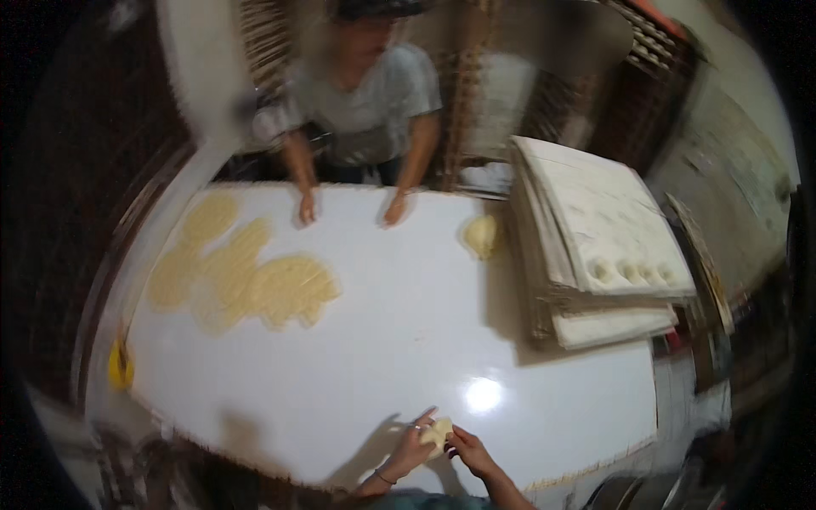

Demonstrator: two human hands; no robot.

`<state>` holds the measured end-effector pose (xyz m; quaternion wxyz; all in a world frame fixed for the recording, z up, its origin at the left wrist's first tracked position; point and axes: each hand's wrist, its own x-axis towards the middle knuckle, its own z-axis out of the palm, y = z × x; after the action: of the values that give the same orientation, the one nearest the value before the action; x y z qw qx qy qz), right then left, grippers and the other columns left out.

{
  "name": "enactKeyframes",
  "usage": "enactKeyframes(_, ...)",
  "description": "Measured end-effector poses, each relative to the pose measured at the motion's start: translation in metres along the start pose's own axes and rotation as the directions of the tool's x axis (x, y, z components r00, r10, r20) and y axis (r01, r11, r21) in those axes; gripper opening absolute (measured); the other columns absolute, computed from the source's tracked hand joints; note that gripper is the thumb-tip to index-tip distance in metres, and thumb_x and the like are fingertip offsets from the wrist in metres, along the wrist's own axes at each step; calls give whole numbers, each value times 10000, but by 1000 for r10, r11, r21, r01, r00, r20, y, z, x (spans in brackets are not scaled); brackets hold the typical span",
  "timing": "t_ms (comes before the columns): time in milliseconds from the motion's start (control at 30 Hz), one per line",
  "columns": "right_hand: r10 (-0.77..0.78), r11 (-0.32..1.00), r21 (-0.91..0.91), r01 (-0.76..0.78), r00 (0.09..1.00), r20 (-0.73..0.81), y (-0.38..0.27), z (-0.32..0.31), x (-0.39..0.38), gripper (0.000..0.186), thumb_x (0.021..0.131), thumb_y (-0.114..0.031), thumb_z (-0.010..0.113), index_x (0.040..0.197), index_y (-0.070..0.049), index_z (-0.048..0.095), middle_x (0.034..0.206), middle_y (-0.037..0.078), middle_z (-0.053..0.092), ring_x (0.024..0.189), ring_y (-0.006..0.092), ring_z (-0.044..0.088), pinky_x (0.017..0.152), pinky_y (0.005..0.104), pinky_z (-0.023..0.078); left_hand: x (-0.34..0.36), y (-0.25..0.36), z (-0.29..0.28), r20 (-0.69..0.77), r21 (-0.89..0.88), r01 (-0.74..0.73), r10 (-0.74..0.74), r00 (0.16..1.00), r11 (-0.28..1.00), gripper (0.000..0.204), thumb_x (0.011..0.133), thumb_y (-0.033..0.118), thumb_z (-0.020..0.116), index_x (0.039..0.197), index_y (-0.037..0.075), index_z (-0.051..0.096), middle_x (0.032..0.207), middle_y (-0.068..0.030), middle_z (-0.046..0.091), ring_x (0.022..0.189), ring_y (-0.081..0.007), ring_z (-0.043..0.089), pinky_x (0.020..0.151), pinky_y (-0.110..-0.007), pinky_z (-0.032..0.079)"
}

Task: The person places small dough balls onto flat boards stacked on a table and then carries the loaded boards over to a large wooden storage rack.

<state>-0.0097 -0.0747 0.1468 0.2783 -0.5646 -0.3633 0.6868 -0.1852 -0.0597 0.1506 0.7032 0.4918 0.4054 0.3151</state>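
At the near edge of the white table point(382, 357), my left hand point(412, 446) and my right hand point(467, 450) are closed on a pale piece of dough point(439, 432) between them, a finger of the left one pointing up. Thin, flattened yellow dough pieces point(291, 285) lie spread over the left part of the table. A rounded lump of dough point(480, 234) lies at the far right, beside stacked pale boards or cloths point(616, 212), the top one bearing several small round pieces point(629, 270). The picture is blurred by motion.
A co-worker point(365, 119) stands across the table, both hands point(393, 210) at its far edge. A yellow object with something dark on it point(121, 365) sits at the left edge. Wooden racks point(472, 102) stand behind, and a pale wall is at the right.
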Motion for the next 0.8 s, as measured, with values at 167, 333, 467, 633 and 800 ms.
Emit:
enactKeyframes(167,-307,886,199,418,852,-424,-2,-67,-18,192,848,-139,621,990,-43,536,863,13,552,781,87,505,691,236,438,57,7,73,246,74,-67,47,968,995,718,759,16,621,1383,50,267,1306,-140,412,1170,-194,435,946,-307,395)
enactKeyframes(333,-216,679,419,603,709,-671,36,-195,-87,104,820,-39,581,835,-76,485,784,11,507,711,110,509,639,250,452,82,-2,190,128,98,-235,222,967,967,256,721,20,621,944,17,495,894,-84,479,856,-185,507,813,-292,437)
enactKeyframes(467,-292,-357,503,787,417,-860,25,-302,-178,36,820,-53,532,848,-59,509,780,21,511,645,149,511,608,277,466,108,-75,193,462,80,266,-273,844,961,216,705,42,570,915,18,523,868,-90,525,862,-176,515,749,-292,435)
enactKeyframes(633,-143,989,-40,141,872,-468,109,-389,-218,84,782,-91,619,840,-56,570,785,67,580,759,206,567,608,332,444,121,-89,175,-55,806,-141,310,949,575,277,695,112,674,940,5,604,1017,-167,555,1028,-337,471,914,-451,344)
enactKeyframes(800,-654,725,-689,-25,293,-698,129,-352,-153,202,652,-84,648,846,-51,603,854,121,589,831,274,571,688,408,456,89,-92,263,370,909,-412,332,868,66,231,712,196,658,897,72,602,995,-103,549,1016,-263,465,825,-384,375)
